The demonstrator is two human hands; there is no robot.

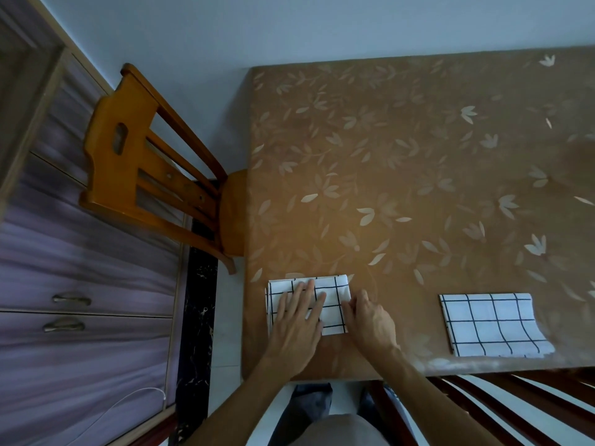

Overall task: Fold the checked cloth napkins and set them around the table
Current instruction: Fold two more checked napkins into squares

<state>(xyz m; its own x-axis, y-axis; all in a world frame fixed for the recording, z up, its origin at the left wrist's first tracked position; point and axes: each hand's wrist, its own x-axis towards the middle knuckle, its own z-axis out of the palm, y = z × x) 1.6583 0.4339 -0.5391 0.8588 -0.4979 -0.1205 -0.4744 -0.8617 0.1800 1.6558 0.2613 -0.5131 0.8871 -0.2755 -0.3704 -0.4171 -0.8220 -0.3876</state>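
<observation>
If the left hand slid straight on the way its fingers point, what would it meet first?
The left hand lies flat on the folded napkin, pointing toward the table's far side. Past the napkin's edge, only bare tablecloth shows; the way looks free.

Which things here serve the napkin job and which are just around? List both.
Job: left napkin under the left hand and right hand; right napkin; table.
Around: chair at the left; drawers; dark chair at the near edge.
</observation>
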